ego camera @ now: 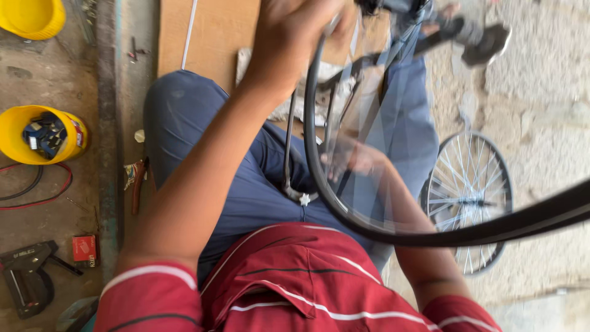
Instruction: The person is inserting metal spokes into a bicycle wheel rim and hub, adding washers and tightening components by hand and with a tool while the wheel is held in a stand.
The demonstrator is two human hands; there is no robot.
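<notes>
I sit in a red striped shirt and blue trousers with a bicycle wheel (326, 190) over my lap. Its black tyre curves from the top centre down and away to the right edge, and its spokes are blurred by motion. My left hand (294, 31) reaches up and grips the tyre at the top of the wheel. My right hand (351, 158) is blurred and lies inside the rim among the spokes, above my thigh. Whether it holds anything cannot be made out.
A second spoked wheel (470, 200) lies on the stone floor at right. At left are two yellow buckets (15, 132), (31, 17), red and black cables (43, 195), a black tool (24, 280), a small red box (84, 250) and red-handled pliers (136, 187). A brown board (215, 31) lies ahead, with a sandalled foot (485, 42) to its right.
</notes>
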